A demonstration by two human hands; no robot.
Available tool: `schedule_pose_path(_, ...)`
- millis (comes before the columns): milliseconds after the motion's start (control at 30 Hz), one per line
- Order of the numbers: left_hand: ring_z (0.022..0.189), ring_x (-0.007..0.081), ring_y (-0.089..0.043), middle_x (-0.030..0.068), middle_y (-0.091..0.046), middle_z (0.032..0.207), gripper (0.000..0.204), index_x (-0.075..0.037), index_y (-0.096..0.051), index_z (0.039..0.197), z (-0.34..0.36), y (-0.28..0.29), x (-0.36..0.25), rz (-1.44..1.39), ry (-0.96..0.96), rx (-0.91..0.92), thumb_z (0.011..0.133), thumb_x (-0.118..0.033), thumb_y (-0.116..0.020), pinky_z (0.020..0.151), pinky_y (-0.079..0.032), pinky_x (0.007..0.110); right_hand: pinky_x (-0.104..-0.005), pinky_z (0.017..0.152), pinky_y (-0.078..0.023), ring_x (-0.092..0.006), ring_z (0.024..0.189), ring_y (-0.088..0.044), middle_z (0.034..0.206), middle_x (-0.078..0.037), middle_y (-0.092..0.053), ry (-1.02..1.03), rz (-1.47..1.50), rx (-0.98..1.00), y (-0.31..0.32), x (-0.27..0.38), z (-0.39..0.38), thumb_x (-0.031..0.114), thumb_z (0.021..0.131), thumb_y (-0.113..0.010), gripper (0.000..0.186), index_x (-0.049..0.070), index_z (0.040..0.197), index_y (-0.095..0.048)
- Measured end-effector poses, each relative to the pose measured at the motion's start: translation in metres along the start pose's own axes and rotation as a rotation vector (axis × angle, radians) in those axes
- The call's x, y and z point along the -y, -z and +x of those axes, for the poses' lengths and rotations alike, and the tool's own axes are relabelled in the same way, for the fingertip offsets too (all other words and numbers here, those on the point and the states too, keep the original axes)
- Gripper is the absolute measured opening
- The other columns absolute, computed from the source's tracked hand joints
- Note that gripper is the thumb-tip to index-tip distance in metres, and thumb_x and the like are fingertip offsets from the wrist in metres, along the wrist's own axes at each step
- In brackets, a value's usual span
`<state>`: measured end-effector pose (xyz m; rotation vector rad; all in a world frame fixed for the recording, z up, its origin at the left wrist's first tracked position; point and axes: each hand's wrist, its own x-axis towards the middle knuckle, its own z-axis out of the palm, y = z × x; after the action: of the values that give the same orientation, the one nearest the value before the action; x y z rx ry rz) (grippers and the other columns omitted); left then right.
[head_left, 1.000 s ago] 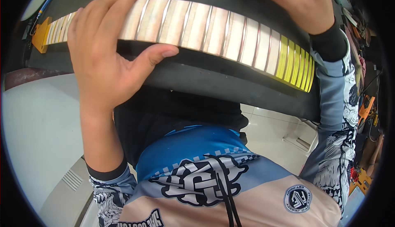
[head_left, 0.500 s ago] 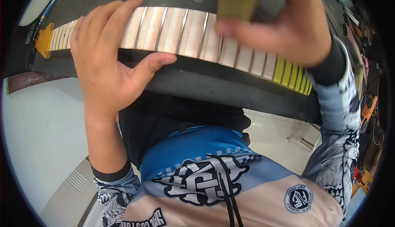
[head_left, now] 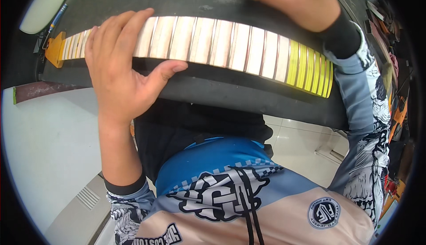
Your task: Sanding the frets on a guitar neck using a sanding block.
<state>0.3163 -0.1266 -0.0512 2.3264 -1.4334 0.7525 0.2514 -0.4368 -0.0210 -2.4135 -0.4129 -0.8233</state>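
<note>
A long fretted guitar neck [head_left: 213, 41], masked in pale tape between its metal frets and yellow tape at the right end, lies across a dark padded surface [head_left: 191, 78]. My left hand [head_left: 120, 63] grips it near the left part, fingers over the top and thumb along the near edge. An orange block [head_left: 55, 49] stands at its far left end. My right hand [head_left: 293, 1] is above the neck at the top right, thumb extended and slightly blurred; its other fingers leave the frame, so what it holds, if anything, is hidden.
A white oblong piece [head_left: 37, 12] and a blue pen-like tool [head_left: 59, 16] are at the upper left. A white board [head_left: 49, 143] stands below at left. Assorted tools and orange items [head_left: 397, 112] crowd the right edge.
My right hand came down over the neck with an olive-yellow block, then rose back toward the top edge, where the block is out of sight. My left hand and neck appear slightly lower and rightward.
</note>
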Motion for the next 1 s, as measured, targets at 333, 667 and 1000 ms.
schedule_pose_path(333,0.13,0.034,-0.056,0.0125,-0.062,0.135,0.086,-0.011,-0.06,0.141,-0.001,0.0,-0.009,0.064,0.032,0.073,0.079,-0.069,-0.072,0.116,-0.028,0.059,-0.0346,0.089,-0.052,-0.0167,0.097,-0.061,0.105,-0.006,-0.063,-0.167,0.16,-0.009,0.028,-0.017,-0.007,0.041,0.088,-0.083,0.067,0.006,0.137,-0.052)
schedule_pose_path(667,0.099,0.0339,-0.063,0.0105,-0.067,0.106,0.077,-0.006,-0.07,0.117,0.02,-0.005,-0.022,-0.11,-0.068,0.006,0.068,-0.065,-0.078,0.094,-0.047,0.046,-0.0426,0.099,-0.05,-0.0322,0.124,-0.056,0.131,-0.017,-0.054,0.275,-0.137,0.186,0.03,0.022,-0.012,0.036,0.072,-0.095,0.075,0.006,0.131,-0.059)
schedule_pose_path(1000,0.094,0.0312,-0.064,0.0083,-0.068,0.103,0.079,-0.008,-0.072,0.115,0.008,0.0,-0.007,-0.069,-0.122,-0.079,0.064,-0.068,-0.078,0.089,-0.049,0.043,-0.042,0.094,-0.051,-0.0331,0.116,-0.059,0.124,-0.019,-0.054,0.31,-0.006,0.247,-0.003,0.054,-0.001,0.027,0.067,-0.096,0.07,0.005,0.124,-0.063)
